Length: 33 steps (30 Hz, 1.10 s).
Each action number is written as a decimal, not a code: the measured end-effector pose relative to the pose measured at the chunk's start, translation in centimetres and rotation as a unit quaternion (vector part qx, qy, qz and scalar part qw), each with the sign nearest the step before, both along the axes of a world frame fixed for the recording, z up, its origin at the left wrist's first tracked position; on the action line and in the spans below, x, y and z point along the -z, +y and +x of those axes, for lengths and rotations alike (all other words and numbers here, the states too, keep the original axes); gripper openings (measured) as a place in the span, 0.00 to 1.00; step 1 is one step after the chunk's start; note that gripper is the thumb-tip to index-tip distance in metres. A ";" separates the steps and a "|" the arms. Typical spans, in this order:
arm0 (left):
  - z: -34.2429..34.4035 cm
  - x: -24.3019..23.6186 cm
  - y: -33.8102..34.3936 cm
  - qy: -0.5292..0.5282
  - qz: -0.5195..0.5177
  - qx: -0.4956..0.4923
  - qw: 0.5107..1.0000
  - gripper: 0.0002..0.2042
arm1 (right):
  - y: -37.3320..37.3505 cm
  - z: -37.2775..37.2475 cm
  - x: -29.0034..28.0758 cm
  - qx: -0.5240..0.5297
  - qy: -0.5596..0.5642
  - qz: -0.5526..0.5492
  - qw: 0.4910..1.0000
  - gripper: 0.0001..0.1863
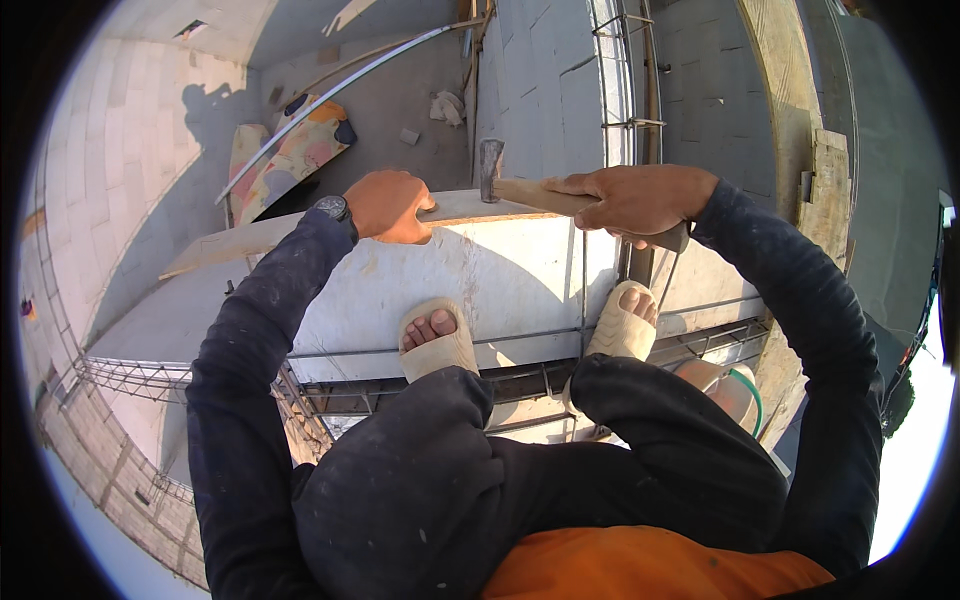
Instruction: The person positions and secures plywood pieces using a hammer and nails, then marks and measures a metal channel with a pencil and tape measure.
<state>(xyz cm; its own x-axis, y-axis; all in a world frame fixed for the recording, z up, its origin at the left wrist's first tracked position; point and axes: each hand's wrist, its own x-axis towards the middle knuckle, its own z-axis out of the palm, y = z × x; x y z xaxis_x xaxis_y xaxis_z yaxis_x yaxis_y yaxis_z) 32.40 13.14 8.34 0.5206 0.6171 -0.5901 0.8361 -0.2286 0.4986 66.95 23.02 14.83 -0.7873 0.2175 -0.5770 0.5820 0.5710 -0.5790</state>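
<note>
My left hand (390, 207), with a watch at the wrist, is closed on the upper edge of a long thin board (215, 249) that lies crosswise in front of me. My right hand (645, 198) grips the wooden handle of a hammer (490, 170), whose grey metal head stands just above the board, right of my left hand. A dark object (673, 236) shows under my right hand; I cannot make out what it is. Below the board is a pale surface (520, 260).
My sandalled feet (432, 335) stand by rebar cages (140, 380) along the near edge. A drop with block walls and a patterned mattress (300, 150) lies beyond. Vertical rebar (630, 75) and wooden planks (830, 180) stand right. A bucket (715, 385) is lower right.
</note>
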 end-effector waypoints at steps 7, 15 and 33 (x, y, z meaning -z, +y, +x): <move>0.1 0.3 -0.4 0.002 -0.003 -0.013 1.000 0.24 | 2.1 -4.3 -6.6 0.286 -0.092 -0.046 0.953 0.38; -1.6 -1.4 -0.5 0.000 0.121 0.007 0.993 0.30 | 3.2 -1.4 -7.4 0.120 -0.186 -0.113 0.969 0.43; 7.6 0.0 -13.8 -0.675 -0.416 -0.513 0.329 0.30 | -15.3 -3.8 -5.5 0.305 0.100 -0.106 0.941 0.22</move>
